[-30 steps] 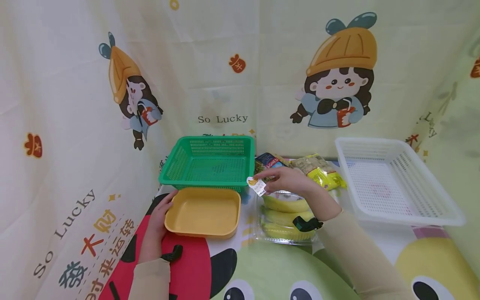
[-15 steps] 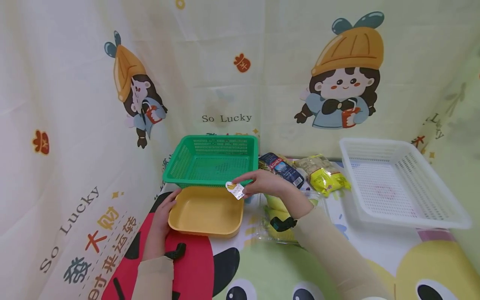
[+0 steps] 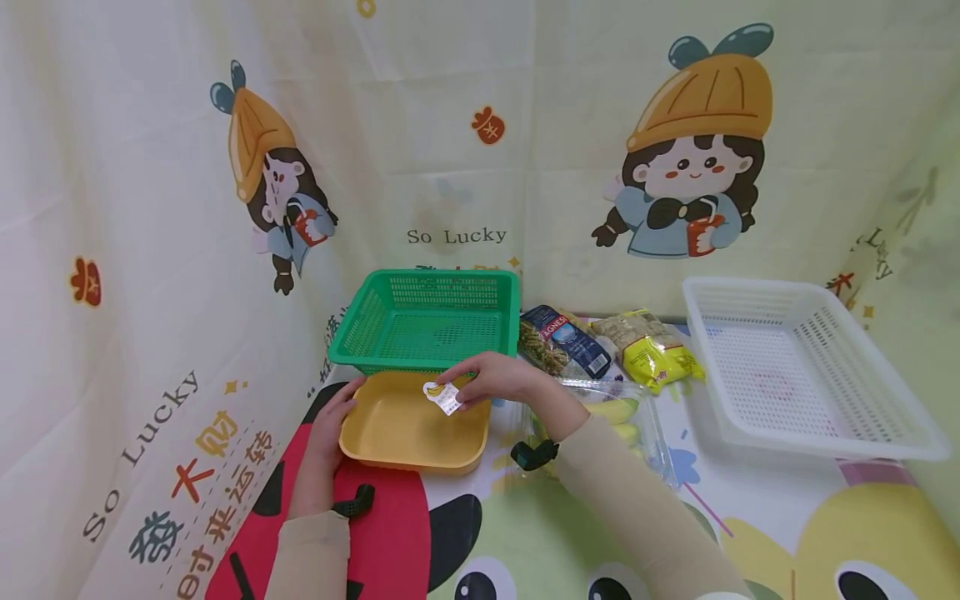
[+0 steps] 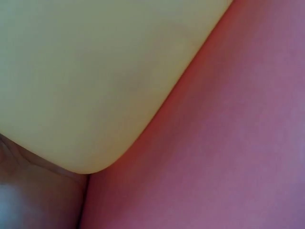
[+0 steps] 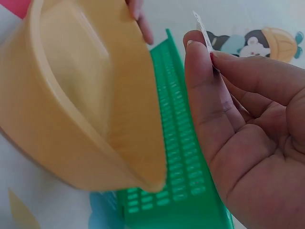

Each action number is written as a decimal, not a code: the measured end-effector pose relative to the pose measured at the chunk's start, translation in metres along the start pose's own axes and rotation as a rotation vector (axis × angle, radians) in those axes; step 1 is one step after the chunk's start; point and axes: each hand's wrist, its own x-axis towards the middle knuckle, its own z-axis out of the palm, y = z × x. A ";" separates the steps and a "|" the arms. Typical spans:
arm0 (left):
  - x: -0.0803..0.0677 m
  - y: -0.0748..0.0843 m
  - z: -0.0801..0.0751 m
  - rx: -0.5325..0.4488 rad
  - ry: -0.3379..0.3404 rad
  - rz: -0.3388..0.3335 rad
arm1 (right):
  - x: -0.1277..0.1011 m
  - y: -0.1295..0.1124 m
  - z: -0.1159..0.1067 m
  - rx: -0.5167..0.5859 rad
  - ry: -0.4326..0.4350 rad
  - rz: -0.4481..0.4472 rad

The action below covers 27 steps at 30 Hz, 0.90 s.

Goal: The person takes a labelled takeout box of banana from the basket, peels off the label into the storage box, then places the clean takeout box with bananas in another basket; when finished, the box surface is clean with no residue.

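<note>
My left hand (image 3: 327, 429) rests along the left side of a yellow plastic tub (image 3: 412, 457), its fingers reaching to the far left corner. Between thumb and fingertips, my right hand (image 3: 510, 379) pinches a small white tag (image 3: 442, 397) printed with bananas. The tag is over the tub's far right part, apart from it. In the right wrist view the tag (image 5: 202, 31) shows almost edge-on. Under my right forearm, a clear plastic box (image 3: 654, 433) of bananas (image 3: 617, 410) is partly hidden. The left wrist view shows mostly the tub's outside (image 4: 95, 86), close up.
Behind the tub stands a green basket (image 3: 435, 333). A dark AGNESI pasta bag (image 3: 566, 340) and a yellow-and-clear food bag (image 3: 651, 350) lie at the back. A white basket (image 3: 780, 375) stands at right. Patterned cloth covers the table and back wall.
My right hand has moved left with the tag, from above the banana box to over the tub. The pasta bag and more of the box's right side now show. My left hand stays put.
</note>
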 end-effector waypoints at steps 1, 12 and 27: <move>0.000 0.000 0.000 0.004 0.003 0.000 | 0.003 0.000 0.002 0.001 -0.004 0.006; 0.001 0.000 0.002 0.041 0.033 0.002 | 0.025 0.000 0.026 -0.045 -0.020 0.059; 0.002 0.001 0.004 0.051 0.028 0.016 | 0.050 -0.004 0.043 -0.125 -0.017 0.120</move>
